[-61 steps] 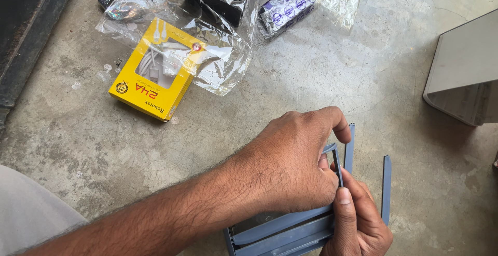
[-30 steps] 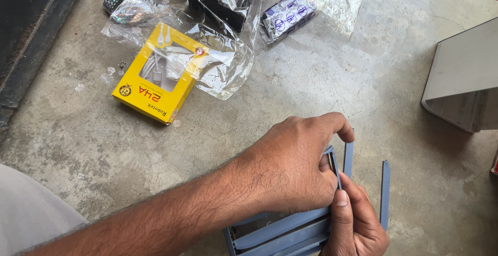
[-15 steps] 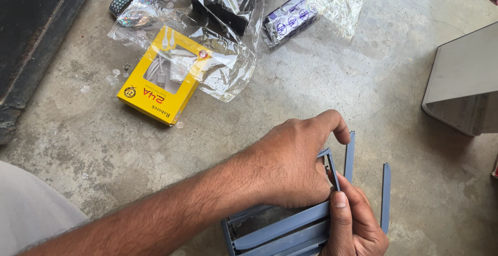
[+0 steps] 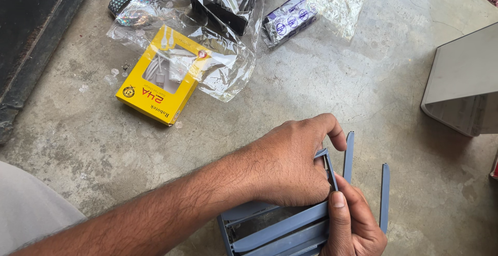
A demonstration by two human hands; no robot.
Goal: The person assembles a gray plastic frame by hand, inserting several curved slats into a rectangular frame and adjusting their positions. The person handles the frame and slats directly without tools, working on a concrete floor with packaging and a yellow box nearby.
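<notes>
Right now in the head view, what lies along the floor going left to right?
Yellow box → left hand → grey plastic frame, held with the right hand → grey panel at the right edge.

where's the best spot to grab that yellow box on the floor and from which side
Probably across the two long edges of the flat yellow cardboard box, coming straight down from above. It lies flat on the concrete floor with its near end clear; its far end is tucked under the crinkled clear plastic wrap, so take it toward the near end.
</notes>
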